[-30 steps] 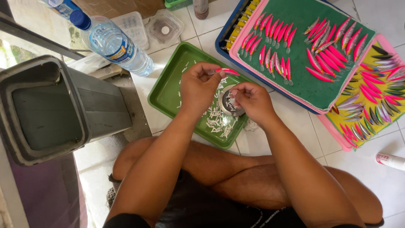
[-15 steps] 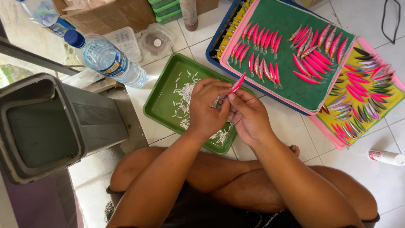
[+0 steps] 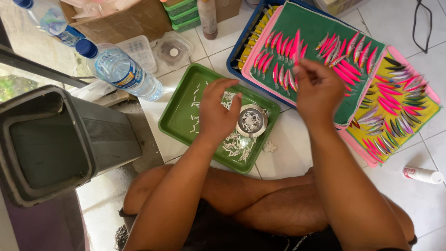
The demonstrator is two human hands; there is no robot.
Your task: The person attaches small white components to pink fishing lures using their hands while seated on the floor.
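Pink lure (image 3: 296, 45) pinched in right hand (image 3: 318, 88) above green mat (image 3: 320, 28); left hand (image 3: 216, 111) open, empty, beside tin (image 3: 251, 120).

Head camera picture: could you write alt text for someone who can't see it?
A seated person's right hand holds a pink lure over a green mat lined with pink lures, while the left hand rests in a green tray of small white pieces beside a round metal dish.
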